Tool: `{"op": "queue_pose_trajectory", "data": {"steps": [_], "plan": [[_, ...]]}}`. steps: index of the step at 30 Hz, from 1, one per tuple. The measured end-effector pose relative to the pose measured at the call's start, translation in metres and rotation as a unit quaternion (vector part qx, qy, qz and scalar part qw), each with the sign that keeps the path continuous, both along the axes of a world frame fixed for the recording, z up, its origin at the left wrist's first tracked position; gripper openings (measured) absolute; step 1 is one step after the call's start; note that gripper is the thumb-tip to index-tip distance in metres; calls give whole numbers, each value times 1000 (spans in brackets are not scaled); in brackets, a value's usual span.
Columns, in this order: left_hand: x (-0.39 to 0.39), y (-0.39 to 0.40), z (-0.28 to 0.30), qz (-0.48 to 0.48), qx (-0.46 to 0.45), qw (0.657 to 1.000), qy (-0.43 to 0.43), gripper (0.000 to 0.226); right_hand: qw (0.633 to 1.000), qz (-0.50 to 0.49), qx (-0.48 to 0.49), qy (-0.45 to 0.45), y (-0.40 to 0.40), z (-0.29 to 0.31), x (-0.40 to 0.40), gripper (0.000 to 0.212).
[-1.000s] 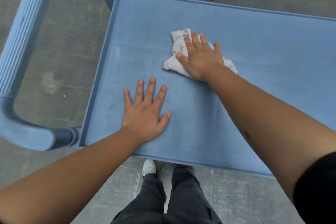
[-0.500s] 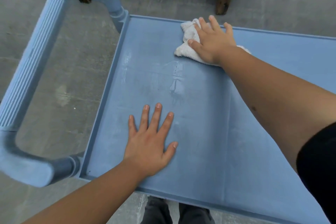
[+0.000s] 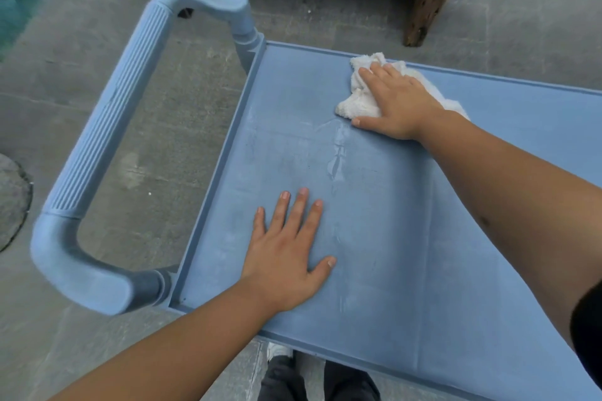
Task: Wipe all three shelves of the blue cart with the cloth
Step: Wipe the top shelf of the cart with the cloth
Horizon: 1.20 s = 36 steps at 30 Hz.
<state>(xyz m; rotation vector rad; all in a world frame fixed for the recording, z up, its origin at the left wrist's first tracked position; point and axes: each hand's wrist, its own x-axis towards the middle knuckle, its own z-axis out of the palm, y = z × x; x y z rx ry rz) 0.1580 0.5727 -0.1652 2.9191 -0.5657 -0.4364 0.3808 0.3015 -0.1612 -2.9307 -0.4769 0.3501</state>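
Since the cloth (image 3: 356,104) is bunched into a lump rather than spread flat, the biggest risk I'd guess is patchy wiping: only the bit under the palm actually drags on the surface, so streaks get skipped. There's a pale smeary mark (image 3: 335,153) just below the cloth that looks like it could easily be missed. The wad sits right up against the far rim of the top shelf (image 3: 407,238), so a push any further could shove it over the lip and onto the floor (image 3: 97,81).

The right hand (image 3: 395,104) lies flat on top of the cloth, fingers (image 3: 374,75) straight and close together, pressing down rather than pinching. White fabric sticks out past the fingertips, to the left of the hand and a little on the wrist side; the thumb reaches off the cloth onto the bare shelf.

The left hand (image 3: 286,251) is planted on the near part of the shelf, fingers spread, well apart from the cloth, probably steadying the blue cart (image 3: 114,127). If it lets up, the cart might roll. The lower two shelves aren't visible, so I reckon most of the job is still ahead.
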Motion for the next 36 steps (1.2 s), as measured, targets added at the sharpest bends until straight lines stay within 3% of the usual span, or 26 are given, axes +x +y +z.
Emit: {"op": "queue_pose_trajectory", "data": {"steps": [2, 6, 11, 21, 36], "plan": [[4, 16, 2, 19, -36, 999, -2, 86, 1000, -6, 8, -2, 0, 0, 2, 95], [4, 45, 1, 15, 28, 999, -24, 77, 999, -15, 31, -10, 8, 1, 2, 76], [7, 49, -3, 18, 20, 999, -27, 73, 999, -12, 40, 2, 16, 1, -3, 66], [4, 47, -2, 25, 16, 999, -34, 74, 998, 41, 56, 6, 67, 4, -76, 61], [-1, 55, 2, 53, -106, 992, -35, 65, 993, 36, 72, 84, 129, 17, -243, 60]]}}
